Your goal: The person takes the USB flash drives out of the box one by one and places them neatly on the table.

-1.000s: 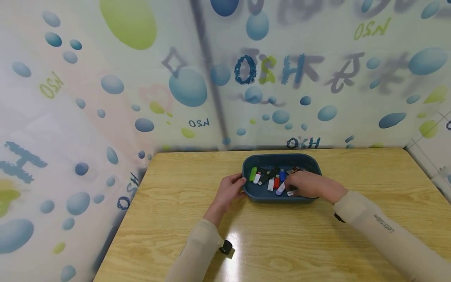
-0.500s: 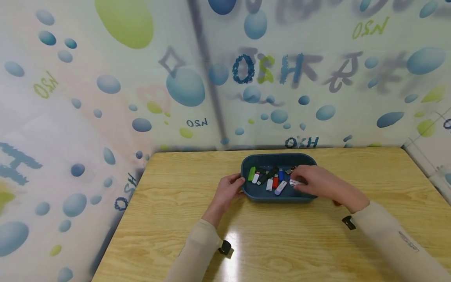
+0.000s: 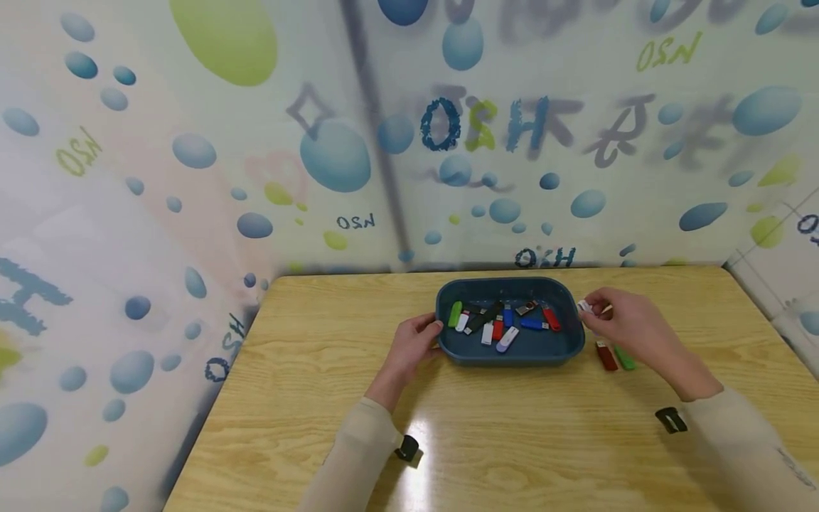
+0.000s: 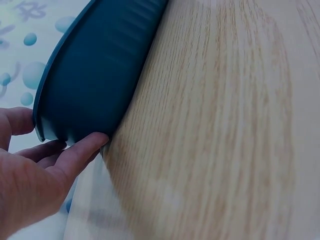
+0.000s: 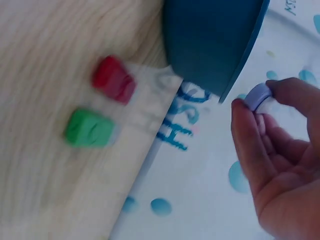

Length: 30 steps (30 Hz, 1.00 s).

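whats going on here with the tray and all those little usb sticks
A person sits at a wooden table with a dark blue tray holding a jumble of coloured USB sticks. The left hand holds the tray's left end. The right hand, just past the tray's right end, pinches a small white stick between fingertips and thumb. A red stick and a green stick lie side by side on the table to the right of the tray.

drives (image 3: 500,323) in tray (image 3: 512,353), two (image 3: 614,357) right
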Tool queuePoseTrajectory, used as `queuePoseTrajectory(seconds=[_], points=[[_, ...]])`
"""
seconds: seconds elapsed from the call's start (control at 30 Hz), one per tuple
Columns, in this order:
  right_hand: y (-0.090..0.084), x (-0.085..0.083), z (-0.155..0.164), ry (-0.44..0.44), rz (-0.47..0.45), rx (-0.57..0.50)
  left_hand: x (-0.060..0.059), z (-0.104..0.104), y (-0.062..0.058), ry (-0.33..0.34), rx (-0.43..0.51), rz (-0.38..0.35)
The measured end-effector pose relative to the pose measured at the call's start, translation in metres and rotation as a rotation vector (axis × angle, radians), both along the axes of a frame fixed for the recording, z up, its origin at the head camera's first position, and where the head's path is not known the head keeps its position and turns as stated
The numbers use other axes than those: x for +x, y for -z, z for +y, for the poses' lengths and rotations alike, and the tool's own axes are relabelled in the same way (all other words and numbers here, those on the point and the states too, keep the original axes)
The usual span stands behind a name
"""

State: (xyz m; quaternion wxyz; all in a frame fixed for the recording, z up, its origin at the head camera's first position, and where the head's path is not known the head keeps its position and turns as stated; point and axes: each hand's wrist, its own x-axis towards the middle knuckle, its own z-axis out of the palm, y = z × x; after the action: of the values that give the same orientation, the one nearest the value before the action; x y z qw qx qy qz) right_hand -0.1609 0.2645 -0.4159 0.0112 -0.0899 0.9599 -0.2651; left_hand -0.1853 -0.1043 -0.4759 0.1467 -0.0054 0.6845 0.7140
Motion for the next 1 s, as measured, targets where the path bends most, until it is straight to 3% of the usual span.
queuePoseTrajectory(seconds=[0.3, 0.57, 1.0], points=[[0.013, 0.012, 0.038, 0.090, 0.001, 0.053, -0.001, -0.002, 0.001, 0.014, -0.013, 0.006], [0.025, 0.018, 0.063, 0.093, 0.007, 0.102, 0.000, -0.002, -0.001, 0.009, -0.012, 0.006], [0.040, 0.020, 0.077, 0.122, -0.095, 0.139, 0.000, -0.001, -0.001, -0.003, -0.016, -0.011]])
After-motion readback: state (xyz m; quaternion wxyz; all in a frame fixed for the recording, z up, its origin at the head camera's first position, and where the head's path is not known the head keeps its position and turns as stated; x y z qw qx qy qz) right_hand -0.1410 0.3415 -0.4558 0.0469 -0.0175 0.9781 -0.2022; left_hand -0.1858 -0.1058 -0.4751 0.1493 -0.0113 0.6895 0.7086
